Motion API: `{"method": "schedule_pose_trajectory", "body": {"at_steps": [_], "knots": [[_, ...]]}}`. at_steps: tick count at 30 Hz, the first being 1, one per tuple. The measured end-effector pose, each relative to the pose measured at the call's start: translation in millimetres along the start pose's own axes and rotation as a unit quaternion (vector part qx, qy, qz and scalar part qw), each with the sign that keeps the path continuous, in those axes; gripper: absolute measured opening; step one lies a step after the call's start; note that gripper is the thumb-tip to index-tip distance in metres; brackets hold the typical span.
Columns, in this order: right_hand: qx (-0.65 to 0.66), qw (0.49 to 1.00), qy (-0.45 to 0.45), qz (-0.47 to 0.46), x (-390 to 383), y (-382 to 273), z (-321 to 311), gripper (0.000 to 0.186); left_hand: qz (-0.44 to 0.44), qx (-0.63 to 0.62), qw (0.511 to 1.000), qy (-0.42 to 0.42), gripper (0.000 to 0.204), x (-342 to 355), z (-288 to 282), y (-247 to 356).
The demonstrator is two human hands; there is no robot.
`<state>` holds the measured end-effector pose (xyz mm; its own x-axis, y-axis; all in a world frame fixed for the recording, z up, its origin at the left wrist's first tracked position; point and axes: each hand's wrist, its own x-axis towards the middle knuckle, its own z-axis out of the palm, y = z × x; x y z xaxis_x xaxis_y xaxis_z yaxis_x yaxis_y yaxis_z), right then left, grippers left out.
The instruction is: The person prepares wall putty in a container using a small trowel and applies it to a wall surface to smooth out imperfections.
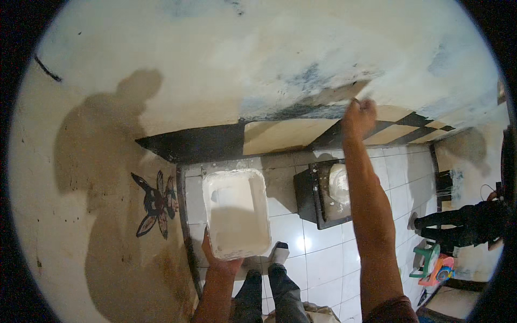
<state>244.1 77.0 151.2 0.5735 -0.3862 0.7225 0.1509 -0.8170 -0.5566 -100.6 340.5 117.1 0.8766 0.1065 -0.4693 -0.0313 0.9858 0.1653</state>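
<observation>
My left hand [222,258] grips the near end of a white rectangular tub [267,215] from below. Pale, smooth paint or filler [231,202] lies inside it, and dried smears coat its rim. Stretched out to the far right, my right hand [360,117] is closed close to the wall [269,70]. Whatever is in its fingers is too small and blurred to name. Patchy white, grey and bluish marks cover the wall there, above a band of black and cream checks [288,135].
A dark box [309,196] with a white-smeared round thing [338,183] on top stands on the white tiled floor [323,258], partly behind my right forearm. Another person [458,226] is at the far right, near a green stool [427,261]. A flower [156,204] is painted on the left wall.
</observation>
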Motion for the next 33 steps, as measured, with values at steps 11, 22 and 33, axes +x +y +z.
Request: {"method": "schedule_pose_trajectory", "body": {"at_steps": [11, 22, 33], "knots": [[0.060, 0.991, -0.116, -0.005, -41.4, -31.4, -45.1, 0.014, -0.051, -0.016, 0.998, -0.023, 0.048, 7.6, -0.3, 0.0], [0.045, 0.974, -0.148, -0.163, -27.6, -37.9, -1.2, 0.012, -0.048, 0.096, 0.991, -0.077, 0.055, 26.1, 41.1, -30.4], [0.378, 0.837, -0.227, 0.323, -13.9, -36.1, -182.0, 0.026, -0.084, 0.003, 0.990, -0.117, 0.052, 56.5, 72.2, -87.3]]}}
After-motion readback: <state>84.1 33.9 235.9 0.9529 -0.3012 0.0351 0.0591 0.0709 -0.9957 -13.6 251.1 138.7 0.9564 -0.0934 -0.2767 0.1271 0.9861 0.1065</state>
